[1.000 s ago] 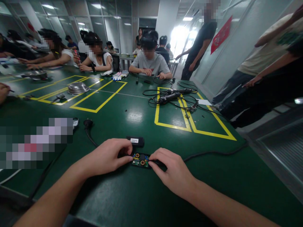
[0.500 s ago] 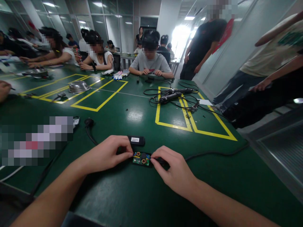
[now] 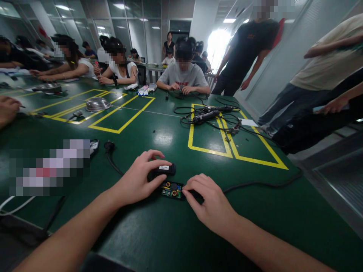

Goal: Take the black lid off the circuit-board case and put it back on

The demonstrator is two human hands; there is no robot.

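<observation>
A small black housing with a green circuit board [image 3: 172, 190] lies in front of me; copper coils and coloured wires show on the board. My right hand [image 3: 202, 194] pinches the right end of this housing, thumb and forefinger together, where a black cable leads off. Just above sits a black cover [image 3: 171, 170] with a white label. My left hand [image 3: 146, 174] reaches over the cover's left part, thumb and fingers apart. Its fingertips are at the cover, and whether they press on it is hard to tell.
A blurred-out power strip [image 3: 56, 164] and a black plug [image 3: 109, 146] lie to the left. Metal bowl [image 3: 98, 104] and black electric screwdrivers [image 3: 208, 116] with tangled cables are farther back. People sit across the green table [image 3: 136, 234]; others stand at right.
My left hand has left the left end of the circuit board housing, moved up and right to the cover, and spread its fingers. My right hand stays at the housing's right end.
</observation>
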